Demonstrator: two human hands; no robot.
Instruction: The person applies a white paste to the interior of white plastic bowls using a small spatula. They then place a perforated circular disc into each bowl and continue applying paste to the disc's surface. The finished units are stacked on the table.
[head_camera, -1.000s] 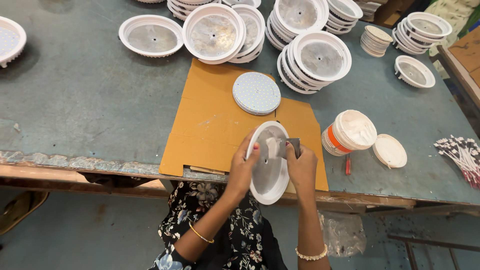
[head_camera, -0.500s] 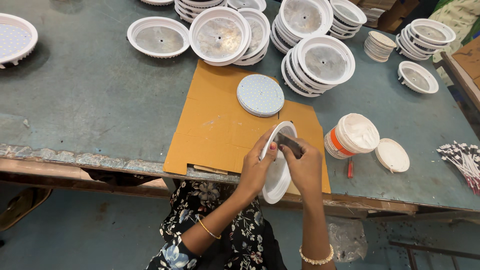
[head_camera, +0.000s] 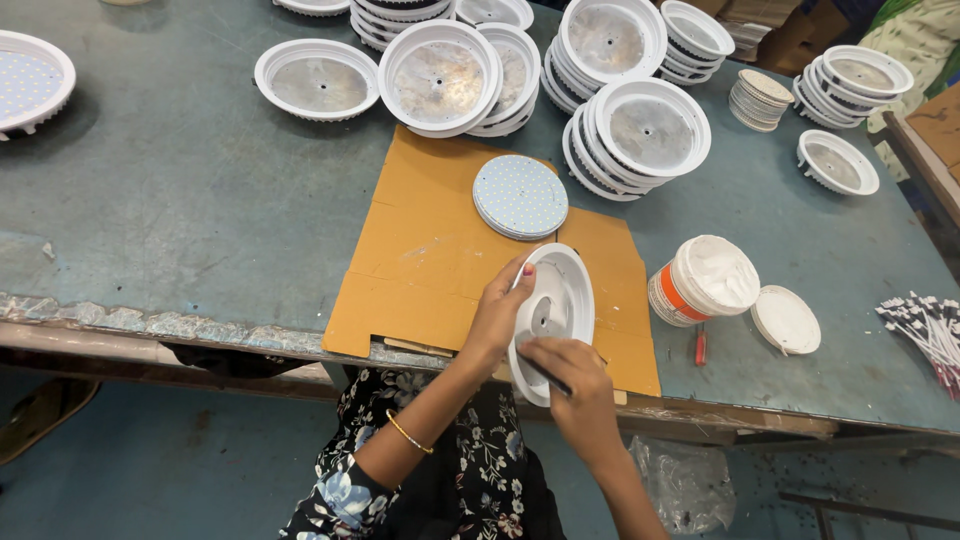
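Left hand (head_camera: 497, 315) grips the white round housing (head_camera: 553, 318) by its rim, tilted on edge over the cardboard sheet (head_camera: 430, 260), open face toward 3 o'clock, long axis 12 to 6. Right hand (head_camera: 572, 385) pinches a thin dark tool (head_camera: 545, 372) against the housing's lower inside. Near counter (head_camera: 150, 230) edge just below. Open tub (head_camera: 703, 280) of white paste at 3 o'clock, its lid (head_camera: 786, 319) beside it. Bare counter at 9 o'clock.

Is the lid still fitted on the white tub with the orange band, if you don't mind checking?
No, the white tub stands open with white paste showing, and its round lid lies on the table beside it.
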